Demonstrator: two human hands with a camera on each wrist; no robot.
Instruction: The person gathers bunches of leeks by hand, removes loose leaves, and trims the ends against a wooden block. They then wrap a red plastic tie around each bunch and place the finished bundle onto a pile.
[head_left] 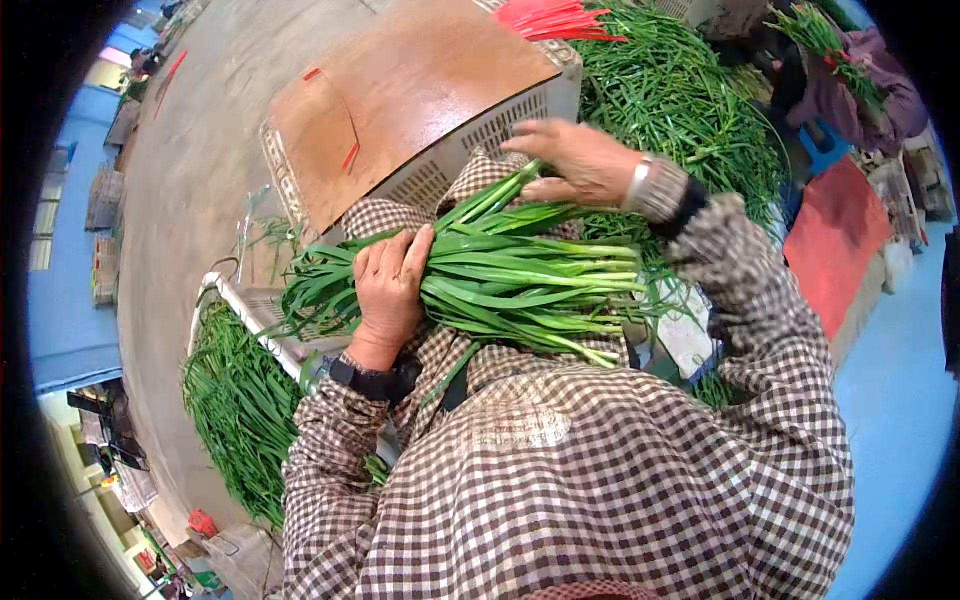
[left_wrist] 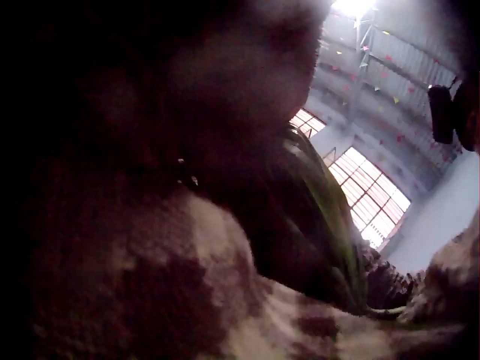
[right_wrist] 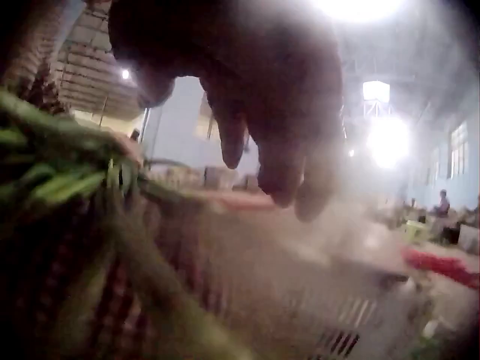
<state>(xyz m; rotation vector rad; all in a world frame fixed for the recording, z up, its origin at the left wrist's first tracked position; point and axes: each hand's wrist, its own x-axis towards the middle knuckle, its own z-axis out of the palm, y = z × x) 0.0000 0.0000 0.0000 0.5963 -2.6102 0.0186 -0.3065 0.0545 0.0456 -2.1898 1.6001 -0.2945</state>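
A bunch of garlic chives (head_left: pixel 530 275), with flat green leaves and pale stem ends to the right, lies across the person's lap. The left hand (head_left: pixel 388 285) grips its leafy part from above, thumb toward the stems. Beyond the bunch, the right hand (head_left: pixel 585 165) is raised, slightly blurred, beside a few stems that stick up at an angle. In the right wrist view its fingers (right_wrist: pixel 281 169) hang loosely apart with nothing between them, and chive stems (right_wrist: pixel 71 184) show to the left. The left wrist view is mostly dark, with sleeve and some leaves (left_wrist: pixel 326 202) visible.
An upturned crate with a brown board (head_left: pixel 400 100) on top stands ahead, carrying red ties (head_left: pixel 350 155). More red strips (head_left: pixel 555 18) lie at its far corner. Heaps of greens sit at right (head_left: pixel 690 110) and left (head_left: pixel 240 400). Another person (head_left: pixel 870 90) works at far right.
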